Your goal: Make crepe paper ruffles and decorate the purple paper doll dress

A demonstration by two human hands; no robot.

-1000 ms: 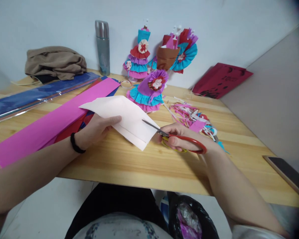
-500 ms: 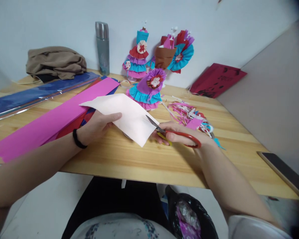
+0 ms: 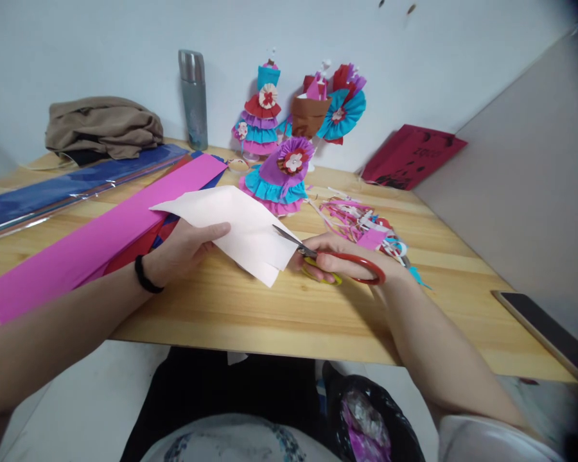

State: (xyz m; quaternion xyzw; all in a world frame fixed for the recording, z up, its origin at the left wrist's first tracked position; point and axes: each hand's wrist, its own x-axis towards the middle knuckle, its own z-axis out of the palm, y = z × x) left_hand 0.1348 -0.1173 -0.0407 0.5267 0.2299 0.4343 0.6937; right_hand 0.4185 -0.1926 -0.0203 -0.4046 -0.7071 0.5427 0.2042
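A white sheet of paper [image 3: 236,221] is held above the table, its left part pinched by my left hand [image 3: 187,247] with the thumb on top and the fingers hidden underneath. My right hand [image 3: 330,253] grips scissors [image 3: 356,263] with one red and one yellow handle loop. One blade lies over the paper near its right edge; the other is beneath it or hidden. At the paper's lower right corner, a short cut shows. Behind the sheet stands a small purple, blue and pink ruffled paper dress [image 3: 279,179].
Long pink paper [image 3: 106,237] and blue plastic-wrapped sheets [image 3: 77,183] lie left. At the back are a brown cloth [image 3: 103,128], a flask [image 3: 193,102] and more paper dresses [image 3: 260,122]. Paper scraps [image 3: 361,224], a red bag [image 3: 414,157] and a phone [image 3: 549,330] are right.
The scissors have opened a little, the yellow loop moving away from the red one. A cut now shows at the paper's lower right. The whole view has shifted slightly.
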